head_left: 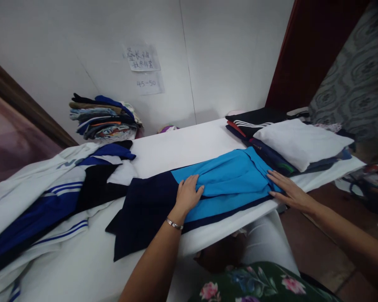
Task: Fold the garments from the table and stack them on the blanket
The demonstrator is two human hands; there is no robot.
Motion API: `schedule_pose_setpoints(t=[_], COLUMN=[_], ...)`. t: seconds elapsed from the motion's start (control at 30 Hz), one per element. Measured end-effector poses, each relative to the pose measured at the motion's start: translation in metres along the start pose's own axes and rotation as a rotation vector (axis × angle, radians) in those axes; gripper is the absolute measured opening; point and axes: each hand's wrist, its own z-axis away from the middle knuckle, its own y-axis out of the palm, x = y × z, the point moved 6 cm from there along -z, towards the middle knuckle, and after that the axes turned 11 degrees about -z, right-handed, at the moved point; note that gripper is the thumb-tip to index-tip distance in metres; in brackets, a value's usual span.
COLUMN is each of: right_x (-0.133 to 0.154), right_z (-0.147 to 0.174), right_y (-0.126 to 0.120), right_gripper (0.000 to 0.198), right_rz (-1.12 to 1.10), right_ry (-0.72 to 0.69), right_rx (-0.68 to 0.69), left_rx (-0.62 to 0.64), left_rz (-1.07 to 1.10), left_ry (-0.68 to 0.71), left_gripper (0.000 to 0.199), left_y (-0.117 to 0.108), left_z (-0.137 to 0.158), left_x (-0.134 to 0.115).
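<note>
A bright blue and navy garment (pixel 227 172) lies spread on the white-covered table in front of me, its blue part to the right and its dark part to the left. My left hand (pixel 188 195) rests on it where the two colours meet, fingers stretched over the cloth. At the garment's right edge, my right hand (pixel 286 191) touches the blue fabric with extended fingers, the thumb apart from them. Some wrinkles run along the blue part. What lies under the fabric is hidden.
Loose clothes (pixel 59 188) in white, blue and black are heaped at the left. Against the wall stands a stack of folded clothes (pixel 105 117). More folded garments (pixel 252 119) pile up at the right, a white folded garment (pixel 302 142) on top. Paper notes (pixel 143 58) hang on the wall.
</note>
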Motion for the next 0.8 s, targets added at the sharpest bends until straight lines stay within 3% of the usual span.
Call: schedule_pose_setpoints(t=[0.13,0.3,0.4,0.6,0.7,0.8], right_x=[0.016,0.03,0.03,0.021,0.018,0.016], right_z=[-0.011,-0.049,-0.074,-0.091,-0.089,-0.093], right_y=[-0.019,-0.033,-0.023,0.033,0.036,0.023], right_gripper=[0.069,0.066,0.066,0.072,0.071,0.07], right_rz=[0.035,0.108,0.131,0.198,0.18,0.117], right_ry=[-0.032,-0.068,-0.049,0.037,0.052,0.109], right_rx=[-0.084,-0.088,-0.03,0.182,0.195,0.247], left_rx=[0.004,0.007,0.008,0.004,0.009,0.016], left_rz=[0.002,-0.006,-0.005,0.015,0.029,0.036], left_ry=[-0.009,-0.013,-0.009,-0.019,-0.022,-0.024], left_gripper=[0.049,0.048,0.049,0.049,0.049,0.049], left_y=[0.001,0.0,0.0,-0.001,-0.001,-0.001], left_z=[0.0,0.0,0.001,0.001,0.001,0.002], left_x=[0.001,0.001,0.001,0.001,0.002,0.002])
